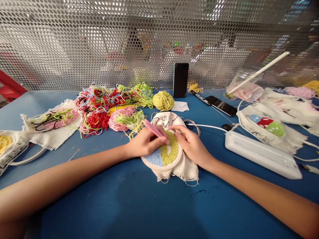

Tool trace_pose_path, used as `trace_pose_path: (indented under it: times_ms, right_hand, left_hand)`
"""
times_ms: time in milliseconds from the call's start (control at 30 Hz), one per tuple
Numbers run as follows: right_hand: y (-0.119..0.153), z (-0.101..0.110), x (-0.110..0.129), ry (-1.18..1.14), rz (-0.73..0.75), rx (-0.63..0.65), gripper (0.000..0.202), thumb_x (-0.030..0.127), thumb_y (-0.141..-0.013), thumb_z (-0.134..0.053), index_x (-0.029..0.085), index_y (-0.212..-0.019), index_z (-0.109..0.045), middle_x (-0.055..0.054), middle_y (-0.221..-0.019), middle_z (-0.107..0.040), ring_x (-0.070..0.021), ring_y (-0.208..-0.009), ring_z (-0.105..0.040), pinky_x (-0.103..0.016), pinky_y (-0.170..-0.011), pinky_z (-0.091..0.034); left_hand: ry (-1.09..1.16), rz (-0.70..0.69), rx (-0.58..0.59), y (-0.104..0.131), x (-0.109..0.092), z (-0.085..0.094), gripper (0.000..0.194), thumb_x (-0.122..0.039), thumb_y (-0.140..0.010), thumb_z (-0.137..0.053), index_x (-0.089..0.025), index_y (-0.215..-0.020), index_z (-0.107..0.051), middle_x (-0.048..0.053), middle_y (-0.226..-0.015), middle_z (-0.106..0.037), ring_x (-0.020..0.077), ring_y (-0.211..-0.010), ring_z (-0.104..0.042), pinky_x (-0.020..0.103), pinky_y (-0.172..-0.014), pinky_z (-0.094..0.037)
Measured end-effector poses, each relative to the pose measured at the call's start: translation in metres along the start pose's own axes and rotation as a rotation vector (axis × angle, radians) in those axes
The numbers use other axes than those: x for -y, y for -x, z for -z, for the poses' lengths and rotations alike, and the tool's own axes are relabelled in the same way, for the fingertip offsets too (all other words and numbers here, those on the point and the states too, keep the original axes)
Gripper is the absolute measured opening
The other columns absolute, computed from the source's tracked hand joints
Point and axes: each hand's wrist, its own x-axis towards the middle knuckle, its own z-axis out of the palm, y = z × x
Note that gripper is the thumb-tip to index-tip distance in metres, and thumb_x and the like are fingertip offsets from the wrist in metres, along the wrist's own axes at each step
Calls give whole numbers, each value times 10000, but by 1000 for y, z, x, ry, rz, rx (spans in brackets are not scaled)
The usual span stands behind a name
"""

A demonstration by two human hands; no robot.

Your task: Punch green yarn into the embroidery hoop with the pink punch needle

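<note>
My left hand (147,138) is wrapped round a pink pen-like tool (153,128), its lower end at the green part of a round hoop (161,168). Blue looped yarn (154,157) fills the hoop's lower left, and yellow-green looped yarn (173,156) its right side, with a small pale patch between. My right hand (191,143) grips the hoop's right edge, thumb and fingers at the rim. White cloth with a frayed edge (190,169) hangs out below the hoop. Behind it lies another white cloth with black drawn lines (166,118).
Tangled yarn (99,103) and a yellow yarn ball (163,101) lie behind my hands. An upright phone (180,80), a flat phone (221,105), a marker (200,98) and a white power strip (263,154) stand or lie toward the back and right.
</note>
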Motion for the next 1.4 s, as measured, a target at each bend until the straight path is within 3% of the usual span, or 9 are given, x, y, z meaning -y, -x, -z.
trace_pose_path:
  times_ms: [67,133,267,433,833,1133,1267,1400]
  right_hand:
    - [0,0,1,7,9,-12,300,340,-907,-399,210,-1131,-550,-49,-1005,-640,-149,-780,-593,-265,-663,-439]
    - [0,0,1,11,19,-26,291,333,-907,-399,214,-1120,-557,-47,-1031,-638,-151,-799,-598,-265,-677,-441]
    - [1,-1,1,17,5,-32,298,336,-904,-398,211,-1115,-566,-43,-969,-648,-142,-717,-583,-259,-609,-429]
    - [0,-1,1,30,6,-37,315,334,-898,-406,203,-1130,-574,-34,-880,-645,-128,-647,-541,-251,-553,-392]
    - [4,-1,2,176,-24,-168,272,352,-894,-408,182,-1029,-571,-11,-654,-601,-113,-510,-493,-242,-505,-325]
    - [1,-2,0,156,-39,-168,243,350,-889,-419,194,-1003,-566,8,-635,-584,-98,-486,-470,-226,-483,-316]
    - [2,-2,0,172,-40,-160,243,367,-889,-416,200,-974,-571,21,-574,-550,-100,-455,-442,-228,-455,-289]
    - [3,-1,1,162,-3,-159,247,358,-891,-416,190,-976,-577,-9,-700,-619,-107,-520,-491,-232,-497,-324]
  left_hand:
    - [-82,-69,74,-1,-2,-2,202,-260,-856,-485,-107,-820,-613,92,-800,-626,147,-737,-575,258,-691,-458]
    - [-105,-85,77,-1,-2,-3,189,-246,-850,-491,-100,-836,-610,97,-802,-635,152,-752,-583,262,-705,-460]
    - [29,17,1,0,-1,-1,235,-282,-866,-477,-93,-842,-614,80,-806,-606,124,-717,-569,225,-641,-455]
    - [351,184,-165,-1,3,2,301,-367,-865,-484,-97,-760,-569,12,-680,-520,39,-491,-427,160,-430,-333]
    - [512,206,-276,-2,8,2,267,-366,-827,-543,-109,-753,-539,-3,-612,-559,35,-442,-408,155,-399,-297]
    - [327,156,-174,-1,4,3,293,-370,-857,-499,-102,-766,-578,14,-679,-533,45,-503,-432,167,-439,-335]
    - [68,42,-44,0,0,1,277,-313,-874,-466,-97,-797,-620,68,-771,-591,104,-658,-544,213,-588,-437]
    - [-93,-49,116,-1,-6,-3,229,-279,-861,-477,-102,-849,-622,91,-806,-641,146,-739,-588,251,-679,-465]
